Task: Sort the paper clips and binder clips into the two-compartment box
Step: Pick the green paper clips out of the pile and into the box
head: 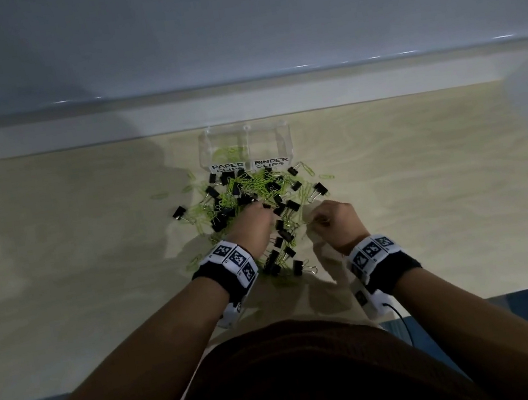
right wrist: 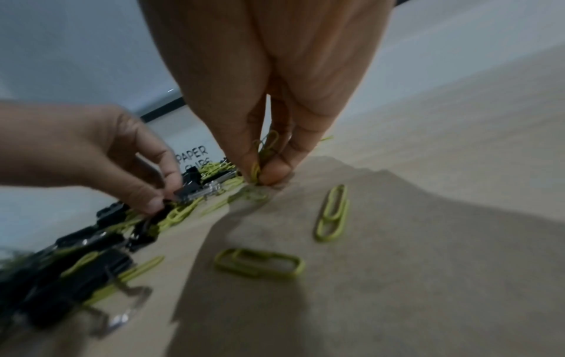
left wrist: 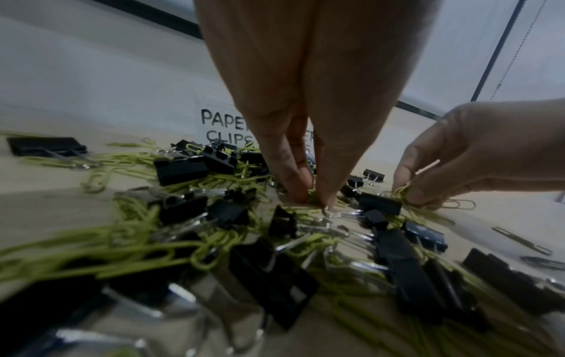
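Head view: a clear two-compartment box [head: 244, 144] stands at the centre of the frame on a pale wooden table [head: 427, 191], its front labels reading "PAPER CLIPS" on the left and "BINDER CLIPS" on the right. A few green paper clips lie in its left compartment. Just below the box a mixed heap of green paper clips [head: 261, 183] and black binder clips [head: 220, 218] spreads down toward the person. The left hand [head: 252, 224] reaches into the middle of the heap, fingers curled downward. The right hand [head: 336, 219] sits at the heap's lower right edge, fingers bunched together. Both wrists wear black bands with printed marker tags.

Left wrist view: the left hand's fingertips [left wrist: 298, 190] come together at centre frame, pressed down into the green clips beside a binder clip's wire handle; whether they actually pinch anything cannot be told. At the right edge the right hand [left wrist: 458, 157] pinches a small bunch of green paper clips [left wrist: 403, 190].

Right wrist view: the right hand's thumb and fingers [right wrist: 275, 169] pinch several green paper clips at upper centre, just above the table. Two loose paper clips [right wrist: 331, 213] lie apart on the wood below. At the left, the left hand [right wrist: 107, 157] has its fingertips on a black binder clip.
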